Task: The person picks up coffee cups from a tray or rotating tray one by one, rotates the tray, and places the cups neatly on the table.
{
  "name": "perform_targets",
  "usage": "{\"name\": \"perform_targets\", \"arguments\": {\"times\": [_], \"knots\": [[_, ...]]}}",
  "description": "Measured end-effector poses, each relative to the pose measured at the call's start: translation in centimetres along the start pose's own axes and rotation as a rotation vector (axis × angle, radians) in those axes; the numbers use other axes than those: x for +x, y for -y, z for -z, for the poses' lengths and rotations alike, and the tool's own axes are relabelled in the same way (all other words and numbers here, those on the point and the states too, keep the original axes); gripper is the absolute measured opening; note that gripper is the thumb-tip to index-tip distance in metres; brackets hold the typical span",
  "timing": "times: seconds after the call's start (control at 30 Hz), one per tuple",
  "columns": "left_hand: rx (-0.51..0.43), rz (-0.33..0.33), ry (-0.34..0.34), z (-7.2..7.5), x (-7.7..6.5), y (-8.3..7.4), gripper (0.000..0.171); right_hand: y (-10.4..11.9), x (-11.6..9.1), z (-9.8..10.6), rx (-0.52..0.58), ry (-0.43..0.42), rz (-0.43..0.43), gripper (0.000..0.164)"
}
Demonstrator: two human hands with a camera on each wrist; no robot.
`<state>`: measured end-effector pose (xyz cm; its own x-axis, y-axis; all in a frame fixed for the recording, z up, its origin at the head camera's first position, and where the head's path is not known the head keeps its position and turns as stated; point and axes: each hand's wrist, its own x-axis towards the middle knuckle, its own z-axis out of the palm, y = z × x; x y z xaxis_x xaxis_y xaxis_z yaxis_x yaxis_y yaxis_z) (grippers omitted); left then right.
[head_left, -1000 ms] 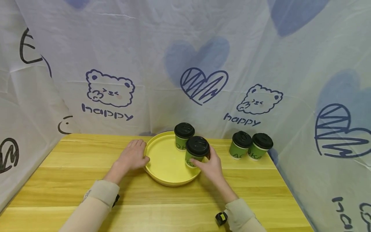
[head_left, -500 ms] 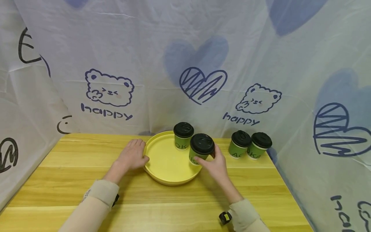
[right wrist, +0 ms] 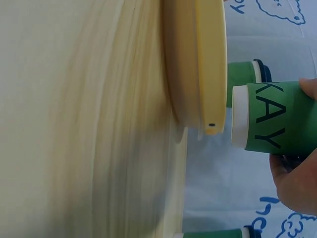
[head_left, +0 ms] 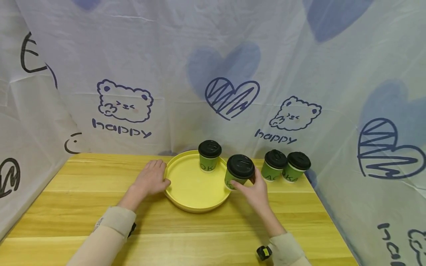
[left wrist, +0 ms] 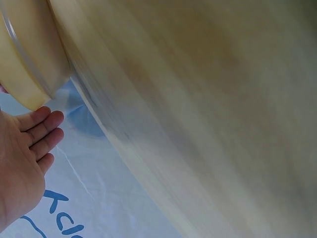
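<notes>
My right hand grips a green paper coffee cup with a black lid, fingers and thumb round its side. In the right wrist view, the base of this coffee cup is raised just above the rim of the round yellow tray. It hangs over the tray's right edge. A second lidded coffee cup stands at the back of the tray. At the tray's left rim rests my left hand; the left wrist view shows its fingers fairly straight and touching the rim.
Two more lidded coffee cups, one beside the other, stand close together at the back right of the wooden table. A printed white cloth hangs behind the table and along both sides.
My right hand has carried the coffee cup rightward, from above the tray's middle right to its right edge. The left hand, tray and other cups have stayed put.
</notes>
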<state>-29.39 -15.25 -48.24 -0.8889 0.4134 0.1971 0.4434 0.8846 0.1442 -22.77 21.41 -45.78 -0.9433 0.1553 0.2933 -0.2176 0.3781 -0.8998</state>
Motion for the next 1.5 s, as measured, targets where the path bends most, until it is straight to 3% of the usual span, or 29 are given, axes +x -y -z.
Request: {"name": "perform_targets", "arguments": {"times": [0.67, 1.5], "knots": [[0.008, 0.008, -0.007, -0.5, 0.0, 0.3, 0.047, -2.6, -0.8, 3.8, 0.002, -0.049, -0.069, 0.082], [0.013, 0.005, -0.007, -0.6, 0.1, 0.2, 0.047, -6.1, -1.2, 9.0, -0.051, -0.121, -0.223, 0.081]]}}
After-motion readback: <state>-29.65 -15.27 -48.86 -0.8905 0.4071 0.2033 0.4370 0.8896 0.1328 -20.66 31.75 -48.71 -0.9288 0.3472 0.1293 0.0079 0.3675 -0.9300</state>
